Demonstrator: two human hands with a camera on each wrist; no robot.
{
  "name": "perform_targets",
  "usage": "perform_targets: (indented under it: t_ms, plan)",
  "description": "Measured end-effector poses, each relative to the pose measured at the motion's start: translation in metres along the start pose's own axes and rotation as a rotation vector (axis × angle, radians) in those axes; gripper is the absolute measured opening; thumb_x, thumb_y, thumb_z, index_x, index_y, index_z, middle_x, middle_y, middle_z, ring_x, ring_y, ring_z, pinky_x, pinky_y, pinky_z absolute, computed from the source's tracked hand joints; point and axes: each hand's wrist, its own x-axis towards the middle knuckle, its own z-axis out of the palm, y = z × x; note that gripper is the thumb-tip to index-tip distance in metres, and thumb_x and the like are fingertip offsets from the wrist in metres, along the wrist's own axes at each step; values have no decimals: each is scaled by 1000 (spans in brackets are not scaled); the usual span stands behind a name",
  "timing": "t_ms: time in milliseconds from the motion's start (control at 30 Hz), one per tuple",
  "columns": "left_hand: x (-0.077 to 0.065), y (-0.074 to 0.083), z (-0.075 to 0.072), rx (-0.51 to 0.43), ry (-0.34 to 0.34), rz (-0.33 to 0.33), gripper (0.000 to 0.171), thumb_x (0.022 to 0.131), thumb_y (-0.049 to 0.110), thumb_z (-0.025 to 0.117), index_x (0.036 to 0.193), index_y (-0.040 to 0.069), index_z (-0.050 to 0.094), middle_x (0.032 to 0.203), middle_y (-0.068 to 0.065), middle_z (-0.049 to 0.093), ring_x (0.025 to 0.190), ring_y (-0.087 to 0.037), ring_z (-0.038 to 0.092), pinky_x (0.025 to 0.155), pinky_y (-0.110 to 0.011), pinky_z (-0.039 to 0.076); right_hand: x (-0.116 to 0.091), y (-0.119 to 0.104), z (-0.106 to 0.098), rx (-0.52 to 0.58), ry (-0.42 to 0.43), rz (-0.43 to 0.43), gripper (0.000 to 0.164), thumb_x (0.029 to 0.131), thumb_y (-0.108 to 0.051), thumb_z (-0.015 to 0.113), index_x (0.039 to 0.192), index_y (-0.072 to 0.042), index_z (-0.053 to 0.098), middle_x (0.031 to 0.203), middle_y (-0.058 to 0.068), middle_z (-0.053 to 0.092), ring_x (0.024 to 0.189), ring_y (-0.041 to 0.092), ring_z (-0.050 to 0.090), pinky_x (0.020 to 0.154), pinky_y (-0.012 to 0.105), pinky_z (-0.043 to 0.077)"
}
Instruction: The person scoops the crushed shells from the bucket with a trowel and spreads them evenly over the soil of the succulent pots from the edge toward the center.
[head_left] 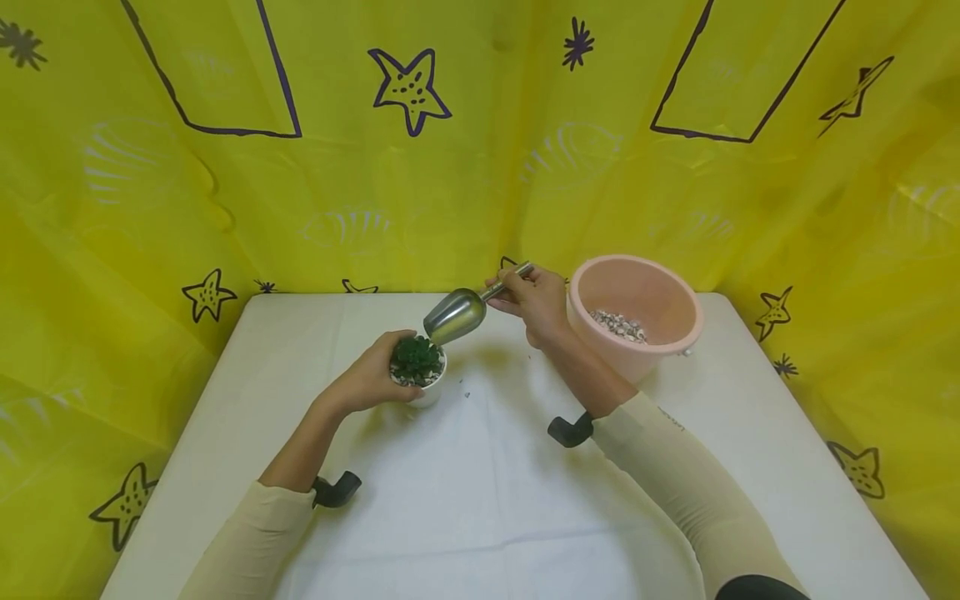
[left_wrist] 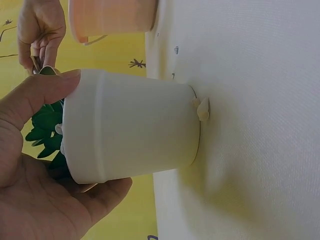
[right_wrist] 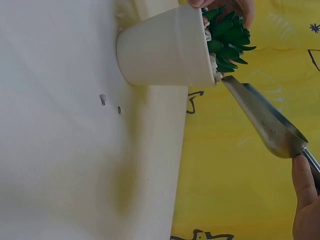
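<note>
A white flower pot (left_wrist: 135,127) with a green succulent (head_left: 417,360) and pale stones in it stands on the table. My left hand (head_left: 372,372) grips its rim from the left, thumb on the near side. Held by its handle in my right hand (head_left: 534,302) is a metal scoop (head_left: 456,315), its mouth tilted down to the pot's rim. In the right wrist view the scoop's tip (right_wrist: 229,80) is close by the stones at the rim; whether it touches cannot be told. How much the scoop holds is hidden.
A pink bucket (head_left: 636,275) with small stones (head_left: 618,325) at its bottom stands right of my right forearm. A few stone bits (right_wrist: 103,99) lie on the white-covered table (head_left: 420,517) near the pot. Behind hangs a yellow patterned curtain (head_left: 465,183).
</note>
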Motion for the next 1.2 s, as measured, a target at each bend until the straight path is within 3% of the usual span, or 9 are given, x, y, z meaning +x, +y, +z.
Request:
perform_targets:
  t_ms: [967, 1200]
  plan:
    - [-1, 4, 0, 3, -8, -16, 95, 69, 22, 84, 143, 1, 29, 141, -21, 34, 127, -37, 37, 102, -51, 34, -8, -6, -7, -31, 6, 7, 21, 91, -5, 61, 100, 13, 60, 90, 20, 67, 80, 28, 69, 72, 37, 54]
    - [-2, 4, 0, 2, -9, -44, 94, 69, 23, 84, 143, 4, 29, 142, -19, 33, 127, -36, 37, 102, -51, 34, -8, -7, -9, -8, 25, 33, 27, 91, -4, 60, 107, 17, 56, 98, 27, 64, 80, 27, 69, 73, 37, 54]
